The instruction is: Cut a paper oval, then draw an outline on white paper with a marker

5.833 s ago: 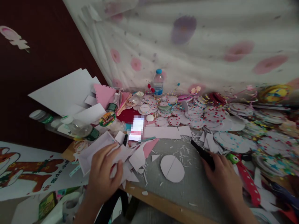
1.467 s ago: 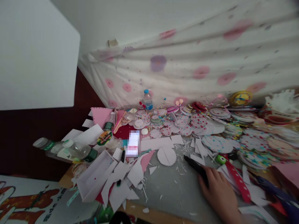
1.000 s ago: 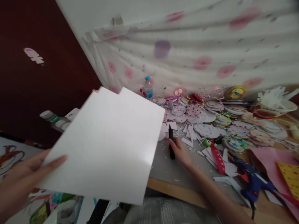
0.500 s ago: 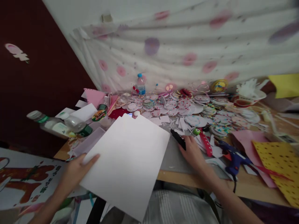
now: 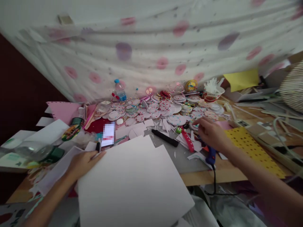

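My left hand (image 5: 86,164) grips a stack of large white paper sheets (image 5: 132,189) at its left edge, thumb on top. The sheets lie fanned apart over the front of the table and my lap. My right hand (image 5: 211,134) hovers over the right part of the table, fingers curled together; whether something small is in them is hidden. Just under it is a blue glue gun (image 5: 210,156), partly covered by the hand and wrist. A black marker (image 5: 165,137) lies on the grey mat between the paper and my right hand.
Decorated paper discs (image 5: 163,107) are heaped along the back. A phone (image 5: 108,134) stands beyond my left hand, with plastic bottles (image 5: 35,149) at left. A red dotted strip (image 5: 187,140) and yellow dotted sheet (image 5: 253,151) lie at right. The glue gun's cord (image 5: 215,179) hangs over the edge.
My right hand has let go of the black marker, now lying on the mat, and moved right over the glue gun. The paper stack is lower and more fanned. The view has turned right.
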Motion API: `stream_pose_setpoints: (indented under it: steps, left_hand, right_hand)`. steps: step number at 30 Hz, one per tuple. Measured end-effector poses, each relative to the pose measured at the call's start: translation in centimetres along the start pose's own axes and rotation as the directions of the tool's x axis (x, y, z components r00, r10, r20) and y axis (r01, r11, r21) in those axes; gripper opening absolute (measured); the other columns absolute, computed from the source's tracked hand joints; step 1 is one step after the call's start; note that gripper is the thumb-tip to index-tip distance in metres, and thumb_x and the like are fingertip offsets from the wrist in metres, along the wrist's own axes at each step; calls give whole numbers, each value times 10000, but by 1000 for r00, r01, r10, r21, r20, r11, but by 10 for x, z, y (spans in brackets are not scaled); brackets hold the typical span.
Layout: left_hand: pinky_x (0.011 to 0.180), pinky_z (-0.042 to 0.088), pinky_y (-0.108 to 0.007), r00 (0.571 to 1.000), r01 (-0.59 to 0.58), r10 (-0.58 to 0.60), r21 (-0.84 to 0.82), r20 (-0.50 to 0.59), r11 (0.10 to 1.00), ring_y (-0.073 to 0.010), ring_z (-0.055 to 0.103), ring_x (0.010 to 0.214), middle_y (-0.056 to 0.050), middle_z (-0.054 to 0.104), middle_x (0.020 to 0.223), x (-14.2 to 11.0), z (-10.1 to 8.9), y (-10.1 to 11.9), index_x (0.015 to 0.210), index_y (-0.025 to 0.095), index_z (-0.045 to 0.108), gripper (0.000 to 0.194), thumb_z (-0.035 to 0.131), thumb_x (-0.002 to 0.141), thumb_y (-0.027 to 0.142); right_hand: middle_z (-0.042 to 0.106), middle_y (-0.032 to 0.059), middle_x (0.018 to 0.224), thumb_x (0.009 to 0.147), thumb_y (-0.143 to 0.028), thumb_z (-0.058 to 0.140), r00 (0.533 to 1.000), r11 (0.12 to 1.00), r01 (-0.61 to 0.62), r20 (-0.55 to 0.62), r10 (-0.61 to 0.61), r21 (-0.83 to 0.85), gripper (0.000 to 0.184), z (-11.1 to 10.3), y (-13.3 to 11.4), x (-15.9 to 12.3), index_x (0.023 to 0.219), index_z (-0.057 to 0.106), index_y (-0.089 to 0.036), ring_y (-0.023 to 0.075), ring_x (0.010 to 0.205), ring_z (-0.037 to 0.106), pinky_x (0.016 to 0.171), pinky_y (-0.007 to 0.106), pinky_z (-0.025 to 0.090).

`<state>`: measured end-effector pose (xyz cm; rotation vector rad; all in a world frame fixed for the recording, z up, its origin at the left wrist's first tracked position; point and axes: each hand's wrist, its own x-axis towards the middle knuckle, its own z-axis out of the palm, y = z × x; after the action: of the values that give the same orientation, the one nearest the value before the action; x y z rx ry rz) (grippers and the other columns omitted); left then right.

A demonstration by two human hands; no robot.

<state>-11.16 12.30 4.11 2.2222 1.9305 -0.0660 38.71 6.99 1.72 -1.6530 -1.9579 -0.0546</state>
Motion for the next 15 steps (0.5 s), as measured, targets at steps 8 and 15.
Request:
stream_pose_setpoints:
  steps: [8, 15]
  left_hand:
    - [600, 331, -265, 925, -368, 350, 122, 145, 922, -233, 651, 724, -60, 671, 678, 72, 38, 90, 668, 209, 632, 597, 280, 908, 627]
    - [732, 419, -372, 893, -446, 419, 204, 165, 871, -306, 669, 856, -147, 707, 890, 77, 55, 112, 889, 177, 670, 560, 249, 947, 542]
  right_hand:
    - [649, 88, 1121, 774, -29, 418, 912, 953, 251, 373, -174, -169, 418, -16, 42, -86, 1088, 625, -212, 232, 975, 616, 804, 360, 488]
    - [681, 68, 1122, 820, -30, 476, 744, 839, 524, 558, -367, -147, 378, -2, 51, -94, 1104, 635, -222, 227, 887, 616, 753, 378, 489]
